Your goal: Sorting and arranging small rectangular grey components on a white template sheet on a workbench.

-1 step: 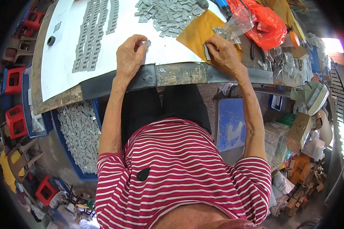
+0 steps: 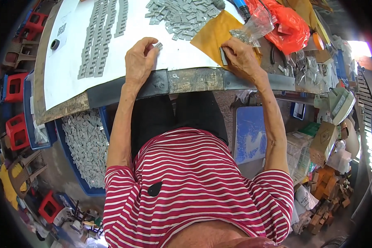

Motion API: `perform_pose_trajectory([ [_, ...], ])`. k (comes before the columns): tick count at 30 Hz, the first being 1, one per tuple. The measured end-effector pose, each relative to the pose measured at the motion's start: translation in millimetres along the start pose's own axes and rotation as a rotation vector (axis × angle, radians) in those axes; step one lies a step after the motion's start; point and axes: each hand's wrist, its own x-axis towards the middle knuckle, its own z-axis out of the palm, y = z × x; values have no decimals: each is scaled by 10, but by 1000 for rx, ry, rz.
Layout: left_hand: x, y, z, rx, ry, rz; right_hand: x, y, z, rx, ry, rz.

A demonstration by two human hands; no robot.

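Observation:
My left hand (image 2: pixel 139 60) is closed over the white sheet near the table's front edge. Pinched between its thumb and fingers is a small grey piece (image 2: pixel 159 45), largely hidden by the fingertips. My right hand (image 2: pixel 242 58) is closed too, resting over an orange-yellow sheet (image 2: pixel 208 37). A flat grey piece (image 2: pixel 223 56) shows at its fingertips. Beyond both hands lies a loose heap of small grey flat pieces (image 2: pixel 182 18). To the left, more such pieces stand in long overlapping rows (image 2: pixel 97 45) on the white sheet (image 2: pixel 66 62).
Right of my right hand are a clear bag of small metal parts (image 2: pixel 244 36), a red plastic bag (image 2: pixel 291 33) and pliers (image 2: pixel 273 55). A black ring (image 2: pixel 55 44) lies far left. Below the table stands a blue bin (image 2: pixel 84 186) full of grey pieces.

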Motion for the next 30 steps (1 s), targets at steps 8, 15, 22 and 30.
perform_pose_trajectory([
  [8, -28, -11, 13, -9, 59, 30, 61, 160, 5, -131, -93, -150],
  [15, -40, 4, 23, 8, 58, 48, 91, 206, 49, -242, -139, -208],
  [22, -35, -16, 18, -4, 96, 57, 76, 182, 68, -323, -113, -254],
  [30, -38, -19, 14, 6, 86, 82, 41, 182, 50, -295, -102, -239],
])
